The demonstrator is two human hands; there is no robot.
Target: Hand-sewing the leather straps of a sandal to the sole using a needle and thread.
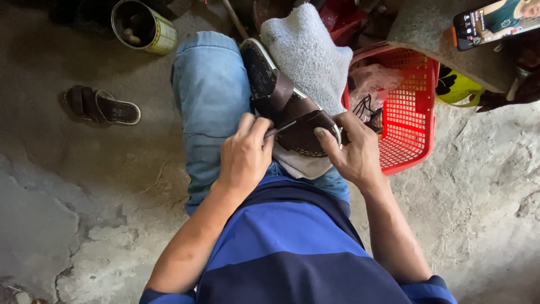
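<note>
A brown leather sandal (284, 107) lies across my lap on a grey-white towel (312, 56), sole edge facing left. My left hand (244, 155) is closed around a thin metal tool (281, 128) whose tip touches the sandal's strap. My right hand (354, 152) grips the sandal's front end, thumb pressed on the brown upper. My knee in blue jeans (211, 95) props the sandal from the left.
A red plastic basket (413, 107) with plastic bags and dark thread stands to the right. A second brown sandal (101, 106) lies on the concrete floor at left. A tin can (143, 25) rests at the top left. A phone (495, 22) leans on a stone block.
</note>
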